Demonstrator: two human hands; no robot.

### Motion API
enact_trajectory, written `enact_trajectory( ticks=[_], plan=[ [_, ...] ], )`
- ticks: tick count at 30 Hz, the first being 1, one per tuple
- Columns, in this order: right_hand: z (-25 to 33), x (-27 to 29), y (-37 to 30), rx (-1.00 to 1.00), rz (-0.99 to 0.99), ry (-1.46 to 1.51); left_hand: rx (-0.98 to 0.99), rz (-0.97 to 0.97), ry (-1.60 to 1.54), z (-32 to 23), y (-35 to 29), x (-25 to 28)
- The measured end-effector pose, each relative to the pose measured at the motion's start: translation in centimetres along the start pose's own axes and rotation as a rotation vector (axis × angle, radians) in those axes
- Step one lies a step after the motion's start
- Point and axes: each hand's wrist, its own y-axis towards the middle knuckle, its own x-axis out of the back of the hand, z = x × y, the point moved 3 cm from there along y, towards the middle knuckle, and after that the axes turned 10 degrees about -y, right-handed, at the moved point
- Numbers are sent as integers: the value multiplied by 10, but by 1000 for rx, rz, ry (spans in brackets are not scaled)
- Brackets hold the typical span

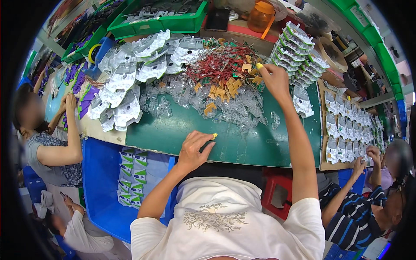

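Observation:
My left hand (194, 149) hovers over the near edge of the green work surface (173, 130). Its fingers are bent and loosely apart, with a yellow cover on one fingertip and nothing held. My right hand (275, 79) is stretched out to the right side of the parts heap, a yellow-covered finger pointing at small orange plastic pieces (232, 86); I see nothing in it. Red wires with small boards (216, 64) lie tangled in the heap's middle. Clear plastic pieces (242, 108) spread in front of them.
White-and-silver plastic housings (123, 82) are piled at left; others stand in a tall stack (292, 50) at right. A blue bin (102, 190) holds green-and-white parts near my left arm. At right, a board (323, 125) carries rows of housings. Co-workers sit on both sides.

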Motion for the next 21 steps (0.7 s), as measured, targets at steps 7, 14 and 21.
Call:
enact_trajectory(
  ticks=[7, 14, 21],
  plan=[
    [9, 4, 38, -147, 279, 487, 1, -40, -23, 3, -5, 3],
    [59, 72, 20, -98, 367, 1010, -1, -32, -24, 2, -7, 5],
    [89, 53, -67, 243, 377, 240, 199, -79, -250, -1, 1, 15]
  ],
)
